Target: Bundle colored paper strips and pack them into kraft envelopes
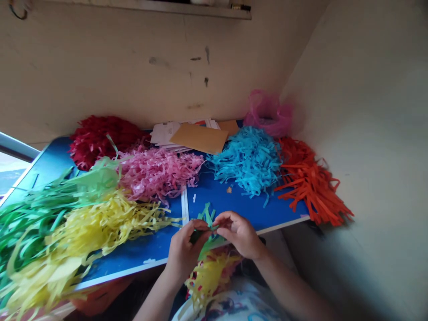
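My left hand (188,247) and my right hand (239,232) meet over the front edge of the blue table, fingertips pinched together on green paper fringe (207,216). Its cut strips stick up and away from me between the two hands. Below them, yellow paper fringe (210,274) with some pink hangs towards my lap; whether it joins the green piece is hidden behind my hands. Nearest to my left hand on the table lies a heap of yellow paper strips (110,218).
Green strips (36,209), pink strips (157,171) and dark red strips (103,138) cover the table's left. Behind lie envelopes (200,137). Blue strips (249,160), orange strips (309,183) overhanging the edge, and a pink plastic bag (267,113) stand right, beside the wall.
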A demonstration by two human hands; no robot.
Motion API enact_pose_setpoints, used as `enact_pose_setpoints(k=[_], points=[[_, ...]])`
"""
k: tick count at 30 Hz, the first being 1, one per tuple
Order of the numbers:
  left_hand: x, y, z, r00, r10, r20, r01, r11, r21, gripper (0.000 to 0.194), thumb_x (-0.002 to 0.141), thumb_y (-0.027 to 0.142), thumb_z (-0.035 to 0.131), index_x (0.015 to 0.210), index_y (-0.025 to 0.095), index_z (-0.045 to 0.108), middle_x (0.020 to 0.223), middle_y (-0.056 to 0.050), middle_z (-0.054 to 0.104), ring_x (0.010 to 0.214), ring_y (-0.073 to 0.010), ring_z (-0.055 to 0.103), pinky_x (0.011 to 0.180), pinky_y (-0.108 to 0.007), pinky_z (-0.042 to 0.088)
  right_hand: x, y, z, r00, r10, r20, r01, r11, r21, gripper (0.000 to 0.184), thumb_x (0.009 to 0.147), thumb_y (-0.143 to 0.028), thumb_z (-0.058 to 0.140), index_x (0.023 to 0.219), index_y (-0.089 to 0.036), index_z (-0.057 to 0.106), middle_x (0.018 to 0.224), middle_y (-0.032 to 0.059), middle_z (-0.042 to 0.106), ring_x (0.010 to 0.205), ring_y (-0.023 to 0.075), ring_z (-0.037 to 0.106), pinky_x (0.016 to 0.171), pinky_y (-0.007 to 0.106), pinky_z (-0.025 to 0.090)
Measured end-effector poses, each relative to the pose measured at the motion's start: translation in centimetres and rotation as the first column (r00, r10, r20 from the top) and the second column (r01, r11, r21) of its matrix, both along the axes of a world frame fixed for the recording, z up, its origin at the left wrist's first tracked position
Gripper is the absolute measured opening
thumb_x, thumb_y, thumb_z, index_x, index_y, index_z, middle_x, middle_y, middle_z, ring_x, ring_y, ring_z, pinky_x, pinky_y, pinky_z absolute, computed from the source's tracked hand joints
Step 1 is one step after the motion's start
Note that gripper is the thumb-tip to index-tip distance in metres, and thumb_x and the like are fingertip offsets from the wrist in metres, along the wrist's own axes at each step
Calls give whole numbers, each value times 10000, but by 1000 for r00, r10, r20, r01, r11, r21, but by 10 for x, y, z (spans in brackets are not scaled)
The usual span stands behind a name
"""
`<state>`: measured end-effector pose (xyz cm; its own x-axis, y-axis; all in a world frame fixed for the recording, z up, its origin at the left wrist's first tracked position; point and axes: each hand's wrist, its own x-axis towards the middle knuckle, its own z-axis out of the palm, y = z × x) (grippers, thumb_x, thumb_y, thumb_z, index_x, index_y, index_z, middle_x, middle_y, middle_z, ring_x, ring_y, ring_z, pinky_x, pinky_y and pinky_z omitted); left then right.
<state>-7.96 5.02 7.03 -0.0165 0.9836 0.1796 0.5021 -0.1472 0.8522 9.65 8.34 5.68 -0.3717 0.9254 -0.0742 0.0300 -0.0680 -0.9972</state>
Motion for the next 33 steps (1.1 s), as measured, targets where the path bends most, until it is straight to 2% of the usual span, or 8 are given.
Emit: enact_pose_setpoints(k=[5,10,12,15,19,25,29,33], points=[[-1,0,3,992,-110,-59,115,989,95,56,838,272,685,844,218,700,788,-23,723,698,-140,691,637,-205,531,2,-4,0,995,-72,64,65,994,92,51,823,-225,634,865,-202,651,829,6,695,759,142,659,735,246,527],[0,-4,5,983,-68,-170,92,987,134,76,864,282,643,886,220,682,871,-49,734,773,-172,712,671,-239,559,4,-9,2,986,-132,105,111,978,178,55,838,-236,635,886,-213,646,845,20,712,758,153,680,728,253,550],[3,-6,5,975,-35,-217,81,976,204,86,883,280,619,926,228,671,894,-52,744,839,-193,722,749,-279,574,4,-11,2,982,-152,112,120,961,251,63,839,-222,633,902,-218,642,860,25,716,764,156,685,741,261,555],[8,-8,5,968,-36,-250,107,954,279,97,913,248,572,872,232,659,799,-31,739,865,-197,725,882,-337,561,4,-15,4,976,-180,120,133,938,319,54,843,-200,628,891,-221,639,847,29,719,765,158,687,741,262,559],[10,-9,6,967,-30,-251,105,952,288,81,903,226,582,859,229,650,773,-26,732,835,-189,725,908,-352,561,4,-17,7,974,-193,118,145,933,330,43,847,-184,619,866,-220,634,824,24,719,745,155,693,713,248,566],[10,-10,4,984,-42,-171,110,906,409,120,862,125,626,888,233,671,807,-4,738,779,-142,714,946,-349,548,6,-21,11,963,-234,131,156,887,435,66,853,-178,632,904,-220,623,835,25,731,734,149,709,727,242,570],[10,-11,1,986,-28,-163,93,908,409,126,857,139,624,879,245,690,825,-6,753,782,-147,721,945,-364,548,5,-24,9,955,-246,165,142,869,474,82,861,-177,622,927,-225,625,844,31,735,756,158,715,744,253,566],[14,-9,-4,980,-51,-193,113,939,324,77,875,206,604,850,235,670,807,-19,751,777,-163,718,933,-376,540,3,-24,7,949,-247,196,128,870,477,77,862,-174,595,906,-225,631,828,32,732,746,160,706,731,260,560]])
